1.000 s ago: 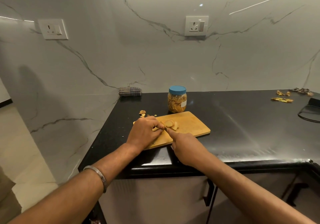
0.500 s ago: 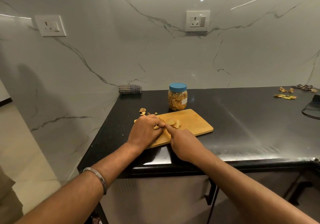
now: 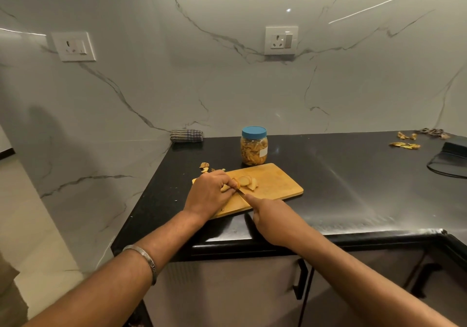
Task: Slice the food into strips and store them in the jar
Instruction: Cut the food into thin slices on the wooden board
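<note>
A black, glossy counter (image 3: 341, 190) fills the corner against a marble wall. A wooden cutting board (image 3: 275, 183) lies near its front edge. Just behind the board stands a jar (image 3: 254, 147) with a blue lid, filled with yellowish strips. Small scraps (image 3: 205, 167) sit beside the board's far left corner. A folded checked cloth (image 3: 186, 135) rests at the back, and more peels (image 3: 405, 144) lie far right.

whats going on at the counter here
A person is slicing food on a wooden cutting board. The left hand holds the piece being cut, while the right hand grips a knife. A few cut slices lie on the board. The blue-lidded jar behind it is closed and partly filled.
</note>
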